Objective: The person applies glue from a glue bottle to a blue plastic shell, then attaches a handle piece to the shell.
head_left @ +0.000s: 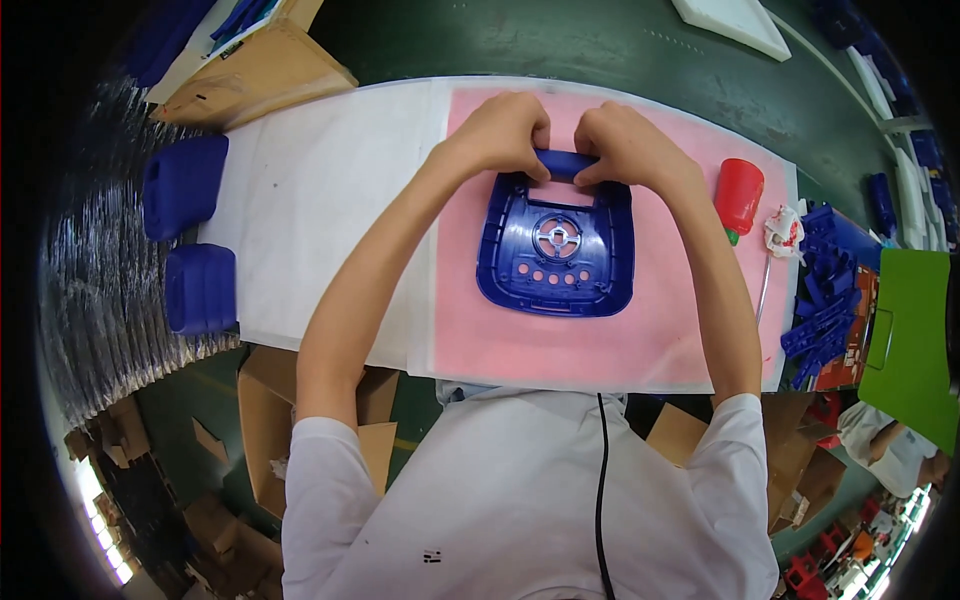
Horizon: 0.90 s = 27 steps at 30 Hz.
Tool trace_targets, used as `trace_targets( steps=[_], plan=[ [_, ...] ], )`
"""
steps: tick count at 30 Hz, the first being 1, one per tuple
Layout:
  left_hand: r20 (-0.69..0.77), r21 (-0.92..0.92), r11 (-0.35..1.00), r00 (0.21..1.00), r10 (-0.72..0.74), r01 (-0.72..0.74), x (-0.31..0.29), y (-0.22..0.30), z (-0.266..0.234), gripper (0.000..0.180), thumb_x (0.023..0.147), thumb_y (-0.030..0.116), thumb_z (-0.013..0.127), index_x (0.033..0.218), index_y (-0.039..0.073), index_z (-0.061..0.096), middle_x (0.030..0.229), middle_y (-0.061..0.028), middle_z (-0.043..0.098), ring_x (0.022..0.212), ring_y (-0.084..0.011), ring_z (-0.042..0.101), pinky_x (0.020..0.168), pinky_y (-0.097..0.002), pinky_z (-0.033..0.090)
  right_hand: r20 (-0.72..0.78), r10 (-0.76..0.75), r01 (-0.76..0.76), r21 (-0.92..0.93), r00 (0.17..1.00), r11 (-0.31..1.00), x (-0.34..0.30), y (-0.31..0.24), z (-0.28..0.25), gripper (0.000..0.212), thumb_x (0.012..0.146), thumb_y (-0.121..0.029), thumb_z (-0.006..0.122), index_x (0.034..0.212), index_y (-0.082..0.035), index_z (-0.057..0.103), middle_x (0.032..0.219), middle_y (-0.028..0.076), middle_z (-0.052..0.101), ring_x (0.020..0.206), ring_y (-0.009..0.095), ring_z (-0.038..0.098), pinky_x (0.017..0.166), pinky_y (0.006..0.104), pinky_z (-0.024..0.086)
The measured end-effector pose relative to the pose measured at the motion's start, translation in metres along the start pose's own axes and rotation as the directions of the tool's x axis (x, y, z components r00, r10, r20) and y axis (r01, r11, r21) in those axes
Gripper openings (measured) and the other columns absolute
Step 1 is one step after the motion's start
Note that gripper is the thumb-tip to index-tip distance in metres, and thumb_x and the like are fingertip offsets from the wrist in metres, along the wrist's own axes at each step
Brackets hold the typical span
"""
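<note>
A blue plastic shell (556,275) lies on the pink sheet with its ribbed hollow side up. It has a round spoked opening in the middle and a row of small holes below. Along its far edge runs a smooth blue handle piece (566,165). My left hand (511,136) is closed on the left end of that piece, thumb on the near side. My right hand (622,147) grips the right end the same way. The fingers hide both ends, so I cannot tell how the handle piece sits on the shell.
On the table's right lie a red bottle (739,196), a crumpled white-and-red wrapper (784,232) and a thin metal rod (764,290). Past that edge is a pile of blue plastic strips (826,285). Two blue moulded shells (200,290) stand at the left end. Open cardboard boxes (265,420) sit below.
</note>
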State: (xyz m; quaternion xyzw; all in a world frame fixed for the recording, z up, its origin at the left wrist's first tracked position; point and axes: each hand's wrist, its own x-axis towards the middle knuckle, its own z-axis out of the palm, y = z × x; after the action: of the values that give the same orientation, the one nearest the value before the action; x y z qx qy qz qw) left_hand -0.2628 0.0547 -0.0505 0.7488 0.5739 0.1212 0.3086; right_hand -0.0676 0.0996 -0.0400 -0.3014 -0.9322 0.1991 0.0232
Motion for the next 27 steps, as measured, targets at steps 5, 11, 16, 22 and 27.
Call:
trace_targets(
  steps=[5, 11, 16, 22, 27],
  plan=[
    [0.018, -0.034, 0.996, 0.997, -0.078, 0.079, 0.002, 0.003, -0.007, 0.030, 0.048, 0.015, 0.086, 0.070, 0.002, 0.069, 0.068, -0.0122, 0.066, 0.064, -0.0252, 0.064, 0.062, -0.0348, 0.052, -0.011, -0.068, 0.068, 0.027, 0.998, 0.997, 0.003, 0.002, 0.001, 0.028, 0.061, -0.019, 0.080, 0.076, 0.000, 0.067, 0.072, 0.017, 0.065, 0.068, 0.032, 0.062, 0.063, 0.0398, 0.049],
    [-0.169, 0.211, 0.975, 0.980, 0.102, -0.065, -0.014, -0.009, 0.012, 0.033, 0.055, 0.028, 0.082, 0.073, 0.004, 0.068, 0.072, -0.0173, 0.065, 0.071, -0.0342, 0.065, 0.065, -0.0431, 0.050, -0.013, -0.140, 0.135, -0.184, 0.990, 0.974, 0.016, 0.001, 0.027, 0.031, 0.058, -0.026, 0.080, 0.074, -0.002, 0.067, 0.075, 0.019, 0.064, 0.071, 0.036, 0.062, 0.067, 0.0430, 0.050],
    [-0.436, 0.087, 0.992, 0.892, 0.122, -0.094, -0.059, -0.008, -0.008, 0.026, 0.075, 0.024, 0.068, 0.085, -0.001, 0.068, 0.082, -0.0183, 0.067, 0.079, -0.0329, 0.065, 0.072, -0.0409, 0.051, 0.009, -0.034, 0.035, -0.130, 0.999, 0.991, 0.015, 0.027, 0.011, 0.041, 0.059, -0.037, 0.079, 0.059, 0.001, 0.064, 0.055, 0.019, 0.055, 0.053, 0.034, 0.057, 0.055, 0.0422, 0.045],
    [-0.714, 0.004, 0.984, 0.689, -0.122, 0.178, -0.170, -0.071, -0.068, 0.021, 0.077, 0.019, 0.061, 0.083, -0.001, 0.067, 0.083, -0.0183, 0.067, 0.079, -0.0327, 0.065, 0.073, -0.0405, 0.051, 0.031, 0.797, -0.479, 0.813, 0.604, 0.332, 0.017, 0.065, 0.024, 0.046, 0.085, -0.035, 0.063, 0.077, 0.011, 0.058, 0.063, 0.012, 0.062, 0.048, 0.023, 0.061, 0.044, 0.0346, 0.051],
    [-0.787, 0.217, 0.666, 0.531, -0.313, 0.713, -0.268, -0.141, -0.102, 0.023, 0.076, 0.022, 0.064, 0.087, 0.001, 0.066, 0.086, -0.0187, 0.066, 0.084, -0.0350, 0.064, 0.074, -0.0448, 0.052, -0.103, 0.712, -0.354, 0.812, 0.695, 0.463, -0.003, 0.045, 0.062, 0.042, 0.092, -0.033, 0.051, 0.074, 0.003, 0.061, 0.060, 0.009, 0.061, 0.049, 0.019, 0.057, 0.049, 0.0298, 0.047]
  ],
)
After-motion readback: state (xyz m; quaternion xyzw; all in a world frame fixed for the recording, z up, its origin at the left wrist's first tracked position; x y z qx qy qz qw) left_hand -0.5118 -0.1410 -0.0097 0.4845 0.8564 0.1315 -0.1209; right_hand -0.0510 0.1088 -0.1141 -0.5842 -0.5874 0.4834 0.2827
